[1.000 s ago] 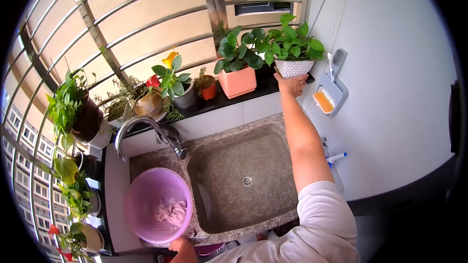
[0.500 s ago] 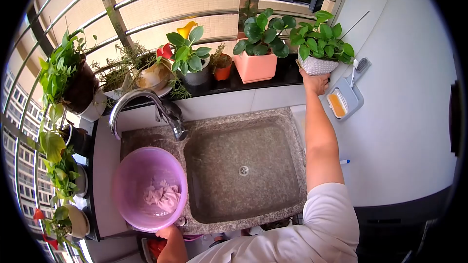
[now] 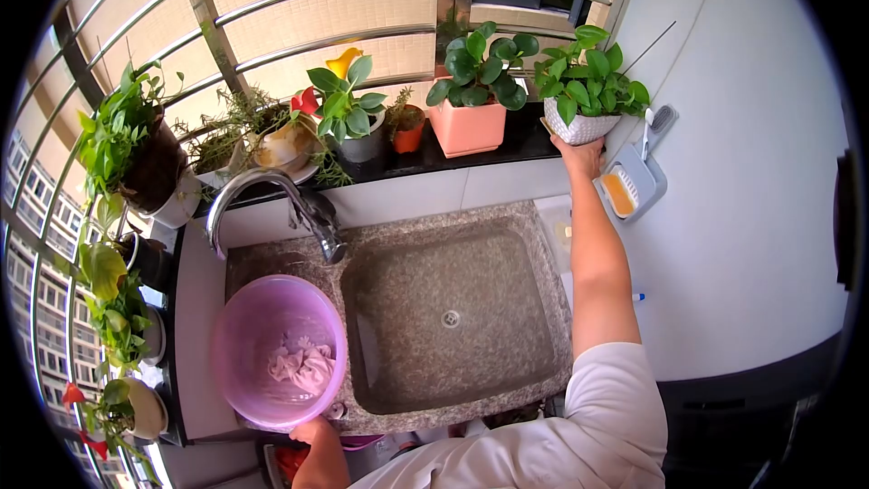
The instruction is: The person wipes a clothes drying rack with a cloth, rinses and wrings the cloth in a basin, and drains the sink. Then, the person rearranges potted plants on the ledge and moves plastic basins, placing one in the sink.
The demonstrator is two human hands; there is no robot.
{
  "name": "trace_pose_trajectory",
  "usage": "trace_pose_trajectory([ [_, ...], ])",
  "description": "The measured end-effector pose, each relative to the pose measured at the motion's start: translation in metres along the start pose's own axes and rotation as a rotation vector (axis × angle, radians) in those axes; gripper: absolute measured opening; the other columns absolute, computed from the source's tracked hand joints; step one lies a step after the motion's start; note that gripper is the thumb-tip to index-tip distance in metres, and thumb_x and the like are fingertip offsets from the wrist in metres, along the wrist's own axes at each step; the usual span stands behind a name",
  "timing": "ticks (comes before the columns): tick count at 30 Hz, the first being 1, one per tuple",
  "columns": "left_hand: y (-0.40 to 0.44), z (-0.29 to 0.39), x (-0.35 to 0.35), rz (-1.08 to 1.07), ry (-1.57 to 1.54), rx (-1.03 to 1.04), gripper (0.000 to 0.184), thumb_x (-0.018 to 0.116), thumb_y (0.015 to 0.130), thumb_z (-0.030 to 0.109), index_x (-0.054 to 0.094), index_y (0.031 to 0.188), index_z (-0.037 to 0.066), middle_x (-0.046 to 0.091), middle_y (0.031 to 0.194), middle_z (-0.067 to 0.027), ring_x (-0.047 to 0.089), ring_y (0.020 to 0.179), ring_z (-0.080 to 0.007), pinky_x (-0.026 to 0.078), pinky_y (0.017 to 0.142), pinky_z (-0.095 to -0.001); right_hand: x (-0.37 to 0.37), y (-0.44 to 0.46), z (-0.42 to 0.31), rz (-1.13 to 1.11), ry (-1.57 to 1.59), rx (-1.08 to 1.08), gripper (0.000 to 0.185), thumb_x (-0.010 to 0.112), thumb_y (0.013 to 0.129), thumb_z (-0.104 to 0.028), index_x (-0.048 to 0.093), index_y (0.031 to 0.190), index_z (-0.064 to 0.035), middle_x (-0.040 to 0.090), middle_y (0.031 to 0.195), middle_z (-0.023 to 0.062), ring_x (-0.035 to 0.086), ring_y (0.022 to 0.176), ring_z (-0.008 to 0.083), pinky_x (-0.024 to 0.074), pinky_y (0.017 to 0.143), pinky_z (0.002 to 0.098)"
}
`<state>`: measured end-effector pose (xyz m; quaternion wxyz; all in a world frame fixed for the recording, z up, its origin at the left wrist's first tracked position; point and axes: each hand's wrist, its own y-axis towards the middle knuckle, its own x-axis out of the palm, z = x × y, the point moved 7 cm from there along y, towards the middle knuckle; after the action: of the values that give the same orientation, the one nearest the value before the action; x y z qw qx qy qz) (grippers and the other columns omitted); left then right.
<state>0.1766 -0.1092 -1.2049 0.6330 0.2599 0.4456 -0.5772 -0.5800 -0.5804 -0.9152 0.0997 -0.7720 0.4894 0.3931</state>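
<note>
At the right end of the black ledge, my right hand [image 3: 584, 158] has its fingers at the base of a white textured pot [image 3: 579, 129] with a leafy green plant. The fingertips are partly hidden by the pot. My left hand [image 3: 310, 432] is at the front rim of a purple basin [image 3: 237, 353], its fingers mostly out of sight. A crumpled pink cloth [image 3: 303, 366] lies in the basin, on the counter left of the stone sink [image 3: 453, 285].
A curved metal faucet [image 3: 312, 217] stands behind the basin. Beside the white pot is a pink pot [image 3: 468, 129]; more plants line the ledge and left side. A grey holder [image 3: 644, 179] with an orange sponge hangs on the right wall, and metal bars run behind.
The head view has turned, shifting the sink left and the white pot right. My right hand stays at the white pot, my left hand at the basin.
</note>
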Motion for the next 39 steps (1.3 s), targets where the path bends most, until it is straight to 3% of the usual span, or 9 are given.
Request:
trace_pose_trajectory([
  [16,0.018,-0.012,0.016,0.082,0.04,-0.001,0.074,0.076,0.075,0.043,0.042,0.116,-0.008,0.065,0.105,-0.0285,0.068,0.095,-0.0436,0.056,0.08,-0.0525,0.013,0.017,0.008,-0.117,0.12,-0.04,0.133,0.091,0.054,-0.046,0.012,0.153,-0.0058,0.037,0.154,0.0117,0.028,0.142,0.0358,0.0312,0.11,0.0523],
  [19,0.018,-0.011,0.015,0.089,0.034,-0.002,0.075,0.076,0.075,0.043,0.041,0.117,-0.008,0.064,0.107,-0.029,0.068,0.096,-0.0433,0.056,0.08,-0.0527,0.023,0.035,0.008,-0.155,0.249,-0.241,0.115,0.092,0.056,-0.034,0.03,0.149,-0.0067,0.051,0.143,0.0136,0.044,0.133,0.034,0.0332,0.11,0.0413],
  [21,0.018,-0.011,0.016,0.08,0.029,-0.009,0.075,0.076,0.075,0.043,0.041,0.117,-0.009,0.064,0.107,-0.0294,0.068,0.097,-0.0434,0.056,0.08,-0.0528,0.056,0.062,0.022,-0.34,0.291,-0.196,0.086,0.09,0.062,-0.016,0.051,0.138,-0.0065,0.062,0.131,0.0085,0.056,0.121,0.0249,0.0374,0.105,0.0341],
  [23,0.019,-0.011,0.016,0.077,0.034,-0.015,0.074,0.075,0.076,0.043,0.041,0.117,-0.009,0.063,0.108,-0.0298,0.067,0.097,-0.0436,0.056,0.08,-0.0528,0.063,0.065,0.023,-0.443,0.352,-0.158,0.076,0.088,0.064,-0.008,0.056,0.133,-0.0055,0.065,0.127,0.0071,0.058,0.118,0.0229,0.0382,0.104,0.0321],
  [27,0.019,-0.012,0.018,0.067,0.048,-0.005,0.072,0.072,0.078,0.043,0.04,0.117,-0.009,0.064,0.107,-0.0298,0.067,0.096,-0.044,0.056,0.079,-0.0526,0.06,0.058,0.026,-0.38,0.438,-0.116,0.083,0.084,0.068,-0.001,0.046,0.142,-0.0105,0.058,0.135,0.0044,0.053,0.122,0.0225,0.0372,0.104,0.0352],
  [30,0.016,-0.009,0.013,0.085,0.063,0.014,0.068,0.07,0.08,0.042,0.041,0.116,-0.009,0.064,0.106,-0.0291,0.068,0.094,-0.0443,0.056,0.078,-0.0529,0.058,0.04,0.028,-0.545,0.736,0.102,0.087,0.08,0.071,0.001,0.04,0.146,-0.021,0.057,0.134,0.0002,0.052,0.119,0.0225,0.0379,0.102,0.0406],
  [34,0.011,-0.006,0.009,0.09,0.023,-0.003,0.06,0.067,0.083,0.039,0.044,0.113,-0.009,0.066,0.103,-0.0281,0.068,0.092,-0.0442,0.056,0.078,-0.0536,0.056,0.04,0.027,-0.601,0.756,0.168,0.087,0.077,0.074,0.002,0.038,0.145,-0.0284,0.059,0.128,-0.0021,0.053,0.114,0.0202,0.0393,0.097,0.0432],
  [36,0.013,-0.007,0.011,0.095,0.03,0.003,0.058,0.066,0.084,0.038,0.046,0.112,-0.008,0.066,0.102,-0.0281,0.068,0.093,-0.0438,0.056,0.078,-0.0538,0.054,0.042,0.028,-0.618,0.742,0.213,0.086,0.077,0.075,0.002,0.038,0.145,-0.0282,0.059,0.127,-0.0012,0.053,0.114,0.0196,0.0408,0.096,0.0437],
  [39,0.02,-0.013,0.017,0.093,0.048,-0.017,0.057,0.066,0.084,0.037,0.046,0.113,-0.008,0.066,0.102,-0.0281,0.068,0.094,-0.0436,0.056,0.078,-0.0537,0.044,0.03,0.027,-0.542,0.697,0.228,0.074,0.078,0.074,-0.002,0.045,0.14,-0.0078,0.061,0.13,0.0048,0.057,0.119,0.0224,0.0421,0.097,0.035],
])
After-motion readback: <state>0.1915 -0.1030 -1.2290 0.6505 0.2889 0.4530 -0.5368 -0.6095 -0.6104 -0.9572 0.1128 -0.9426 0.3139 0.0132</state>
